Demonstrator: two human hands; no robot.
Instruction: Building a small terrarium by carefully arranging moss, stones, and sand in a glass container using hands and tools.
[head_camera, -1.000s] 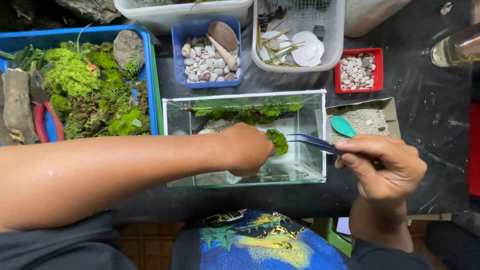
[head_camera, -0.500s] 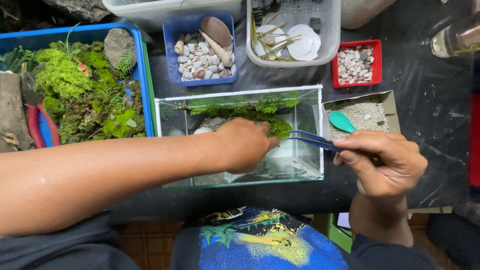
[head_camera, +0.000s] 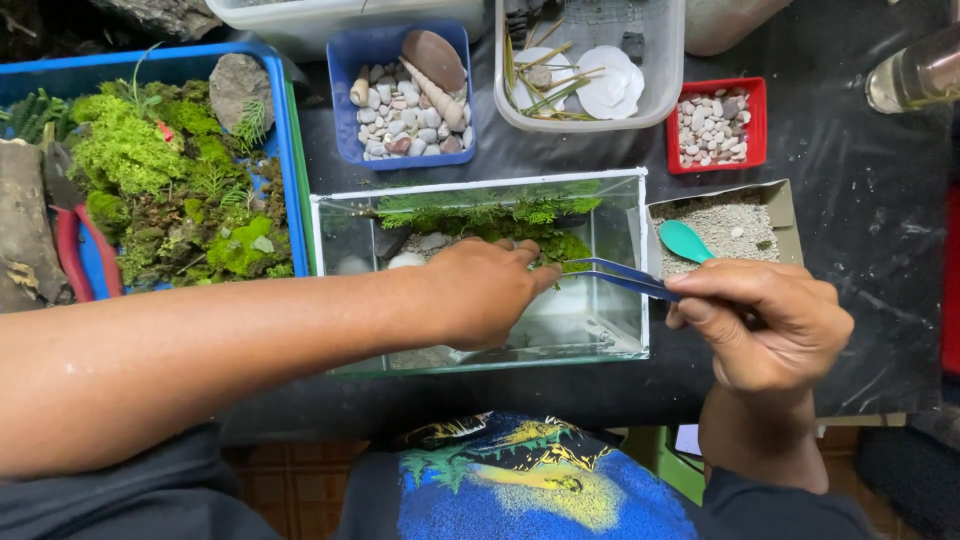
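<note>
A small glass tank (head_camera: 640, 250) stands in front of me, with green moss (head_camera: 480, 215) along its back wall and pale stones under it. My left hand (head_camera: 485, 290) reaches into the tank, its fingertips pressing a clump of moss (head_camera: 565, 247) down near the back. My right hand (head_camera: 765, 325) hovers just right of the tank and grips blue metal tweezers (head_camera: 625, 279), whose tips point left at that clump.
A blue tray (head_camera: 285, 150) of moss, rocks and red-handled pliers sits at left. Behind the tank stand a blue tub of pebbles and shells (head_camera: 405, 100), a clear tub (head_camera: 590, 75) and a red dish of pebbles (head_camera: 715, 125). A box of sand with a teal spoon (head_camera: 685, 240) is at right.
My left hand has carried the moss clump from the middle of the tank toward the back wall. The tweezers stayed close, following slightly.
</note>
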